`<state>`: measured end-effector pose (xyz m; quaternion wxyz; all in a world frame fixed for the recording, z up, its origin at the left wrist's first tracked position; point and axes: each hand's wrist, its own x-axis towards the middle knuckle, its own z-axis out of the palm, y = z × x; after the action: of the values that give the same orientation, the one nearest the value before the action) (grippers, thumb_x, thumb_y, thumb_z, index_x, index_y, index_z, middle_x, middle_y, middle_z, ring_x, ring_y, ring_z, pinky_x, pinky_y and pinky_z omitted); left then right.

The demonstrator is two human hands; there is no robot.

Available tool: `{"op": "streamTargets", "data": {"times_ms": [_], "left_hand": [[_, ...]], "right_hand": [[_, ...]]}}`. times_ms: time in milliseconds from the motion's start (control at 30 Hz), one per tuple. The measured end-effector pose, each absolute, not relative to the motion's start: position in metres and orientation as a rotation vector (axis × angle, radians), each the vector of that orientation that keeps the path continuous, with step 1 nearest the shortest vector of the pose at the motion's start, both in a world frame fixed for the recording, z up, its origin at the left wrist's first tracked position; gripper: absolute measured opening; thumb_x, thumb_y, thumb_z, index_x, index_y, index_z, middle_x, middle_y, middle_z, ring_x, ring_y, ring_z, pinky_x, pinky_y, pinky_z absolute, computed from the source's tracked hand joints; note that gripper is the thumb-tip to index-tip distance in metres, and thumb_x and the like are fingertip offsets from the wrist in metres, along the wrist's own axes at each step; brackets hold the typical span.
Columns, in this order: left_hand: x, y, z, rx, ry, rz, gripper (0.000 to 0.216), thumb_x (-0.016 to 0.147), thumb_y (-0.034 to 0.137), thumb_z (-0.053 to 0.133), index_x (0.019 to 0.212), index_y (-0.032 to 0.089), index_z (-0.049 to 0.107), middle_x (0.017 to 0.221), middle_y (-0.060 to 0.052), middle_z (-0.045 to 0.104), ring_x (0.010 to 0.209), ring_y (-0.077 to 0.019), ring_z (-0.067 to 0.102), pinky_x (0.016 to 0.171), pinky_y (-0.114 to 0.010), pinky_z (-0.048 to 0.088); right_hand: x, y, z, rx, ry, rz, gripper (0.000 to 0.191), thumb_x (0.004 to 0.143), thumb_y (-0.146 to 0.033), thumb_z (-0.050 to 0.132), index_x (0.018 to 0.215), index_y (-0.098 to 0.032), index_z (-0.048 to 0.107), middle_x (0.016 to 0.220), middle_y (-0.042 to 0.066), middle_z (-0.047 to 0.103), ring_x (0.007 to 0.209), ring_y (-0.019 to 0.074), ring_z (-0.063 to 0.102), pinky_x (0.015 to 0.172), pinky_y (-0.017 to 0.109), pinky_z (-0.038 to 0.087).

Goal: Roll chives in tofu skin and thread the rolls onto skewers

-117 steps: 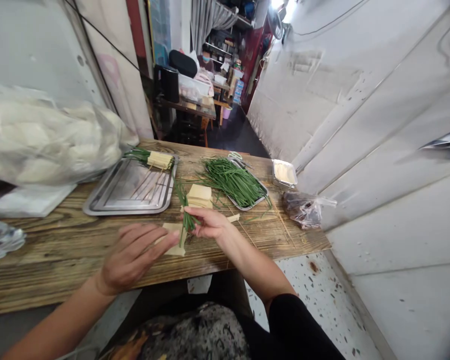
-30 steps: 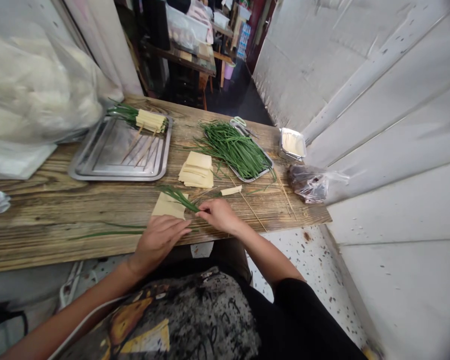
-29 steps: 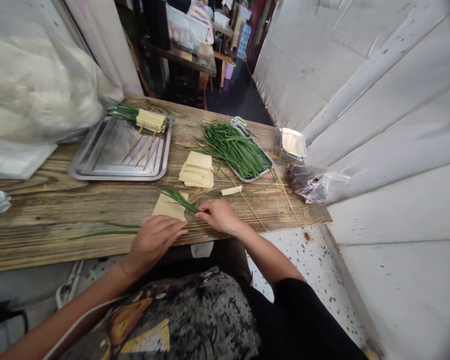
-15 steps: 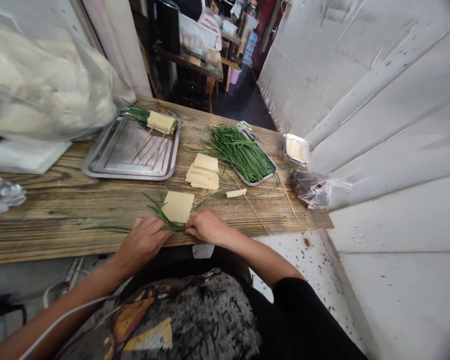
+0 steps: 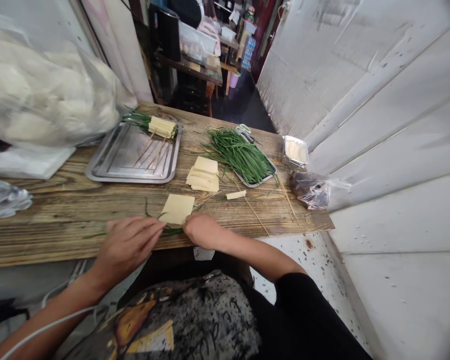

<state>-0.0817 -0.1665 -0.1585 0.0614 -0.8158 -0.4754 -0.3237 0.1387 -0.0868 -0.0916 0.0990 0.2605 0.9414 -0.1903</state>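
A small bunch of green chives (image 5: 169, 230) lies along the near edge of the wooden table (image 5: 60, 215), just below a single yellow tofu-skin sheet (image 5: 177, 208). My right hand (image 5: 201, 231) is closed, pinching the right end of the chives. To their left, my left hand (image 5: 124, 246) rests with fingers stretched out flat on the chives.
A stack of tofu sheets (image 5: 203, 173) lies mid-table. Beside it a small tray (image 5: 264, 176) holds loose chives (image 5: 238, 153). A steel tray (image 5: 108, 167) holds skewered rolls (image 5: 161, 127). Bamboo skewers (image 5: 255, 212), a foil container (image 5: 296, 150), two plastic bags (image 5: 313, 189) (image 5: 41, 100) and a bottle (image 5: 3, 197) also sit there.
Both hands have drawn the chives off the tofu sheet toward the near table edge and laid them sideways. My left hand has slid left along them.
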Motion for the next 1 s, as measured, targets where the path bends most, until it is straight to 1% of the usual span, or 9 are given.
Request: {"op": "streamTargets", "data": {"times_ms": [100,233,333,500,633,767,833,933,1000], "left_hand": [[-0.064,-0.167,-0.162,-2.509,-1.345,-0.811,0.031,0.107,0.033,0.053,0.134,0.025,0.068,0.117,-0.009,0.081,0.109,-0.0290,0.070,0.090,-0.042,0.045],[-0.048,-0.159,-0.167,-2.549,-1.351,-0.548,0.030,0.104,0.016,0.044,0.113,0.019,0.073,0.091,-0.011,0.076,0.098,-0.0294,0.067,0.082,-0.042,0.042],[-0.050,-0.152,-0.167,-2.580,-1.334,-0.485,0.033,0.097,0.005,0.045,0.105,0.020,0.073,0.082,-0.009,0.070,0.093,-0.0281,0.065,0.083,-0.042,0.041],[-0.055,-0.141,-0.170,-2.547,-1.344,-0.642,0.029,0.104,0.022,0.052,0.127,0.024,0.070,0.101,-0.009,0.078,0.102,-0.0284,0.070,0.086,-0.042,0.041],[-0.066,-0.143,-0.176,-2.394,-1.384,-0.868,0.052,0.106,0.034,0.058,0.156,0.021,0.049,0.123,-0.013,0.079,0.111,-0.0300,0.073,0.096,-0.043,0.044],[-0.092,-0.167,-0.191,-2.416,-1.133,-0.914,0.051,0.099,0.028,0.072,0.147,0.036,0.057,0.122,-0.003,0.081,0.114,-0.0246,0.074,0.104,-0.038,0.044],[-0.103,-0.178,-0.201,-2.519,-1.027,-0.851,0.040,0.099,0.034,0.074,0.137,0.038,0.064,0.115,0.000,0.082,0.109,-0.0214,0.075,0.104,-0.035,0.044],[-0.111,-0.187,-0.212,-2.727,-1.058,-0.733,0.029,0.104,0.029,0.063,0.132,0.035,0.070,0.113,-0.002,0.083,0.108,-0.0208,0.074,0.101,-0.034,0.045],[-0.110,-0.189,-0.211,-2.839,-1.133,-0.688,0.034,0.106,0.020,0.053,0.132,0.032,0.071,0.115,-0.005,0.083,0.111,-0.0214,0.073,0.102,-0.035,0.046]], "right_hand": [[0.138,-0.082,-0.088,0.747,2.748,-0.546,0.020,0.098,-0.009,0.063,0.092,-0.006,0.082,0.100,0.021,0.081,0.091,0.0270,0.073,0.074,0.032,0.047],[0.137,-0.070,-0.081,0.765,2.713,-0.547,0.018,0.100,-0.017,0.066,0.100,-0.009,0.082,0.106,0.018,0.082,0.089,0.0239,0.072,0.070,0.029,0.043],[0.137,-0.059,-0.076,0.767,2.664,-0.658,0.016,0.098,-0.015,0.066,0.096,-0.012,0.082,0.098,0.012,0.082,0.085,0.0198,0.068,0.069,0.027,0.039],[0.140,-0.045,-0.073,0.754,2.649,-0.825,0.014,0.097,-0.012,0.067,0.089,-0.011,0.079,0.084,0.006,0.076,0.074,0.0152,0.058,0.068,0.025,0.035],[0.150,-0.033,-0.074,0.846,2.712,-0.926,0.019,0.091,-0.010,0.067,0.073,-0.014,0.070,0.070,0.000,0.064,0.067,0.0138,0.048,0.067,0.026,0.031],[0.167,-0.019,-0.073,0.998,2.697,-1.222,0.031,0.087,-0.012,0.066,0.059,-0.018,0.053,0.058,-0.007,0.042,0.063,0.0109,0.039,0.066,0.025,0.027],[0.174,-0.015,-0.073,1.065,2.657,-1.349,0.034,0.087,-0.016,0.065,0.057,-0.018,0.049,0.057,-0.008,0.037,0.062,0.0101,0.035,0.065,0.025,0.025],[0.176,-0.017,-0.076,1.118,2.619,-1.485,0.031,0.086,-0.019,0.065,0.059,-0.018,0.051,0.057,-0.008,0.037,0.062,0.0095,0.035,0.064,0.025,0.024],[0.173,-0.022,-0.080,1.084,2.597,-1.597,0.030,0.086,-0.020,0.066,0.059,-0.018,0.051,0.058,-0.008,0.037,0.062,0.0090,0.034,0.064,0.025,0.024]]}}
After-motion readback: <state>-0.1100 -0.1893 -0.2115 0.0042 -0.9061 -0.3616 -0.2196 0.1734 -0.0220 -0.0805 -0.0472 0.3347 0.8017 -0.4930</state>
